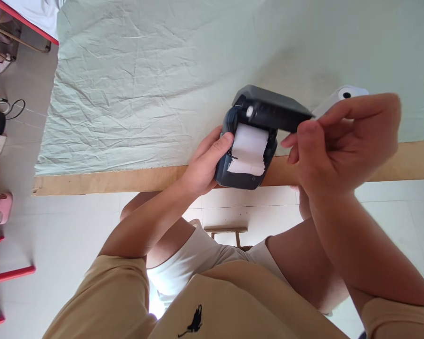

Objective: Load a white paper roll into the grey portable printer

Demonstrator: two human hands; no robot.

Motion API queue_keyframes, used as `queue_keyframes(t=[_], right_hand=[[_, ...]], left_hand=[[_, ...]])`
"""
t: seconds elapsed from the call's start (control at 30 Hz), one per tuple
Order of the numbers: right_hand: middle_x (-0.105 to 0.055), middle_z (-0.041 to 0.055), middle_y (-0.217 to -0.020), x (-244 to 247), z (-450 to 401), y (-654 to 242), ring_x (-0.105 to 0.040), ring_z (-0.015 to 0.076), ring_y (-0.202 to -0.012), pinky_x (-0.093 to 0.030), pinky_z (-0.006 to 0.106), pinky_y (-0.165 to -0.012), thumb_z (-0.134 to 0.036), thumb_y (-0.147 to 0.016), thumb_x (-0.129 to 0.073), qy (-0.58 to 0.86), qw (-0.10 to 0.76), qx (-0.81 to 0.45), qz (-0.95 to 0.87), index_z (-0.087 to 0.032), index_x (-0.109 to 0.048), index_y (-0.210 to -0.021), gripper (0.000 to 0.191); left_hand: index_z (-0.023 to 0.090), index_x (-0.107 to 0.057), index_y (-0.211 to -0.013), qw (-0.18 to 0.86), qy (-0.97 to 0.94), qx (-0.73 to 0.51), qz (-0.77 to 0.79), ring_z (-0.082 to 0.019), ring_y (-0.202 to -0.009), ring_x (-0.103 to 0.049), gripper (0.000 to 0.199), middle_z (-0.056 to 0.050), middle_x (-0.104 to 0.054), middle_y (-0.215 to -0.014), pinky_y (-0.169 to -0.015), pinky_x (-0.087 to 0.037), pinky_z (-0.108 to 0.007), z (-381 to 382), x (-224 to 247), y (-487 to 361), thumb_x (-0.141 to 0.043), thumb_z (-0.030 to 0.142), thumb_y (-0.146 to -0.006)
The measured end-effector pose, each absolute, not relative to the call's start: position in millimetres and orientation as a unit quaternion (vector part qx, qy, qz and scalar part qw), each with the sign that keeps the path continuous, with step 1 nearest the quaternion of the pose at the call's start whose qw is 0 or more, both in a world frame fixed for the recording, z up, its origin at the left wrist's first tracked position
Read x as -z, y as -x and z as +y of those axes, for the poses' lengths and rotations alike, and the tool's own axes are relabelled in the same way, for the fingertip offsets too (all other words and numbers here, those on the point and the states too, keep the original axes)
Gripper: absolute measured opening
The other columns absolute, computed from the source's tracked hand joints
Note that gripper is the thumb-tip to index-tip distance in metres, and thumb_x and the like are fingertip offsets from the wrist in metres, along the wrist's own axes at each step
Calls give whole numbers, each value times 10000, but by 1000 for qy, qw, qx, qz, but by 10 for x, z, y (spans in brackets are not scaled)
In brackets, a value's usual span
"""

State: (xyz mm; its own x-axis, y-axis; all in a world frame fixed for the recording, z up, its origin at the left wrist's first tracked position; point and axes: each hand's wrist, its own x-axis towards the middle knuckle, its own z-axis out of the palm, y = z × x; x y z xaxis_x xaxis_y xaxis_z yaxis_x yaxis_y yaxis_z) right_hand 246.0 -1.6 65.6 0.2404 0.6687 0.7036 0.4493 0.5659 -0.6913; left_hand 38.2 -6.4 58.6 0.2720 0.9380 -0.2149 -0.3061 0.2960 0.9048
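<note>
A dark grey portable receipt printer (242, 181) is tilted at the front edge of the table, its lid (281, 107) raised. White paper (250, 147) with a ragged torn end lies over the opening and down the front of the body. My left hand (205, 160) grips the printer's left side, thumb on the edge beside the paper. Between the thumb and index finger of my right hand (342, 146) is the free edge of the lid. Just behind that hand, a white paper roll (334, 98) with a dark core hole rests on the cloth, partly hidden.
A wrinkled pale green cloth (134, 94) covers the table, whose bare wooden edge (102, 182) faces me. Below it show my knees and a wooden stool (226, 230). Cables (16, 108), red bars (10, 275) and another person's pink shoe (3, 207) are at the left.
</note>
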Motion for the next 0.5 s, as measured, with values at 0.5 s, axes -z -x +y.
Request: queue_keyframes(t=[0.5], right_hand=[[-614, -63, -622, -1110, -63, -2707, -519, 170, -520, -331, 368, -529, -334, -941, -822, 438, 323, -153, -825, -344, -841, -1102, 163]], left_hand=[[247, -763, -1045, 675, -420, -459, 397, -250, -883, -813, 584, -43, -820, -951, -741, -635, -360, -116, -666, -423, -930, 802, -965]])
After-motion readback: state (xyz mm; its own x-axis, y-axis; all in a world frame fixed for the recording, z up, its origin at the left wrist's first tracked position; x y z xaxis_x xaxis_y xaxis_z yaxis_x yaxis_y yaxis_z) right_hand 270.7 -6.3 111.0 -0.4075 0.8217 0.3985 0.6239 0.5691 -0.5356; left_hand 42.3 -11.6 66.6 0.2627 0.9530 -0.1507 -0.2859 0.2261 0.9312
